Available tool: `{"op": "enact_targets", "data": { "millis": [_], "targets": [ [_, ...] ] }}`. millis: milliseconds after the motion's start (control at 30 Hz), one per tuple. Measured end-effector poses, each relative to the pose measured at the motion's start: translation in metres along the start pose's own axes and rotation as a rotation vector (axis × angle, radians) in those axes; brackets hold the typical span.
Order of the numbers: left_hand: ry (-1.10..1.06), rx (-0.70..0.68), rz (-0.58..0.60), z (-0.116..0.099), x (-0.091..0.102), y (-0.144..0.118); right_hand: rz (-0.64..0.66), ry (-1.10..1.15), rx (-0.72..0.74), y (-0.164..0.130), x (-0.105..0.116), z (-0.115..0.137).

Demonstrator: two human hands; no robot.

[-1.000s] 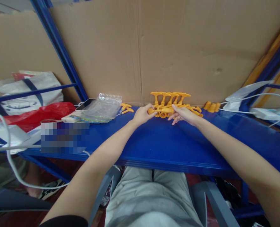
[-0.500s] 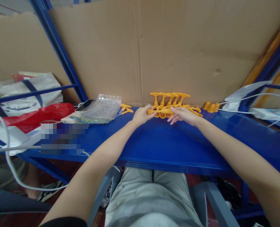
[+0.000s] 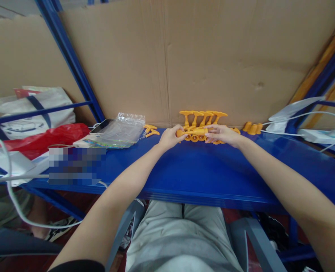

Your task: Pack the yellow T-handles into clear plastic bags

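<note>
Head view, watched from my remote station: a blue table [image 3: 184,170] runs across, with a cardboard sheet [image 3: 218,56] standing behind it. I see the person's left hand [image 3: 169,139] clamped on the left end of an orange plastic cylindrical piece [image 3: 199,131], thumb and fingers around its rounded knob. The piece lies roughly level between the two hands, near the table's back edge. The right hand [image 3: 222,135] has its fingers at the piece's right end; I cannot tell whether they close on it. Just behind the piece I note a row of orange T-shaped handles [image 3: 203,114] standing upright; ring-ended orange parts [image 3: 195,138] show just below it. Orange caps [image 3: 252,128] stand to the right; a clear plastic bag [image 3: 123,132] lies to the left.
</note>
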State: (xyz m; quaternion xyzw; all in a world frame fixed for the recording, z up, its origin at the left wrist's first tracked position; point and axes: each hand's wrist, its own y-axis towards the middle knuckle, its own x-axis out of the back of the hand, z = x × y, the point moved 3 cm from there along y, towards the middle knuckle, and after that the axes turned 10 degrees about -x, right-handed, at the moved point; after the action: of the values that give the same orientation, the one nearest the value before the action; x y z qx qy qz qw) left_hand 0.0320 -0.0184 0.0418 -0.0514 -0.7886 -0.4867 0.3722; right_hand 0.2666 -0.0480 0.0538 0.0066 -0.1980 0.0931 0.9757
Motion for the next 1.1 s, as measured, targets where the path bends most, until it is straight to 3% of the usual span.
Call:
{"op": "enact_targets", "data": {
  "millis": [533,733,1100],
  "targets": [
    [0.003,0.011,0.029,-0.0016,0.002,0.0006,0.041,-0.063,-0.005,-0.0013,-0.0018,0.0005],
    [-0.017,-0.007,0.055,-0.0028,0.0011,-0.0002,-0.011,-0.034,-0.039,-0.0011,-0.0061,-0.0008],
    [-0.056,-0.026,0.018,-0.0013,0.0009,-0.0011,0.013,0.021,-0.021,-0.0053,-0.0107,0.0051]
  ]
}}
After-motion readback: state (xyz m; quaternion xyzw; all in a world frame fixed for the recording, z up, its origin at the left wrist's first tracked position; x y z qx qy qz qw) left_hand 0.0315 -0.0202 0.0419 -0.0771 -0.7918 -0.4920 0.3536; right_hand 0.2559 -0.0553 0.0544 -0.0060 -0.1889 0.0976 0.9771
